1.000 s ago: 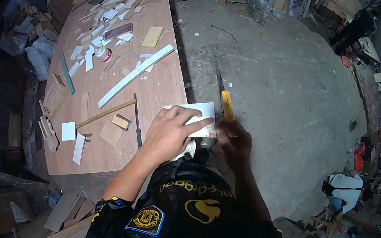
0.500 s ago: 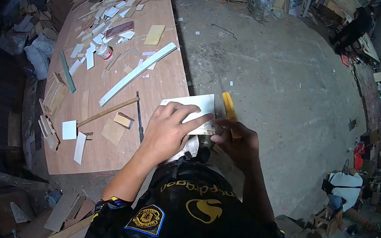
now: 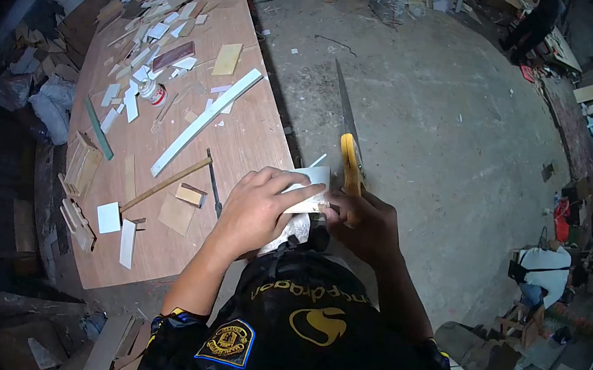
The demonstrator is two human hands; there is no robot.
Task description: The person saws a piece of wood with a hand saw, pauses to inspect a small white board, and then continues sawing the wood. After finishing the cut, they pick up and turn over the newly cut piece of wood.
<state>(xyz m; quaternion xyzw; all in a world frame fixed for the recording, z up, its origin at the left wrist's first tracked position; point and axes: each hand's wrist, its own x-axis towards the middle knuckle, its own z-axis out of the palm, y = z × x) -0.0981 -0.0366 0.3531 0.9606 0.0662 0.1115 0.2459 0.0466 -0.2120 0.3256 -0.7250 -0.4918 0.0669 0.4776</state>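
My left hand grips a small white board just off the table's near right corner, its fingers across the top face. A thin pale edge sticks up behind the board's far side. In my right hand is a handsaw with a yellow handle, its blade pointing away from me over the floor. The thumb and fingertips of that hand are right at the board's near right edge. My palm partly hides the saw's grip.
On the wooden table lie a hammer, a long white strip, a white jar and many offcuts. A person sits low at the right; another person stands at the far right.
The white board has tilted in my hands and shows less of its face. The saw has swung so its whole blade shows, pointing away. My view has shifted slightly.
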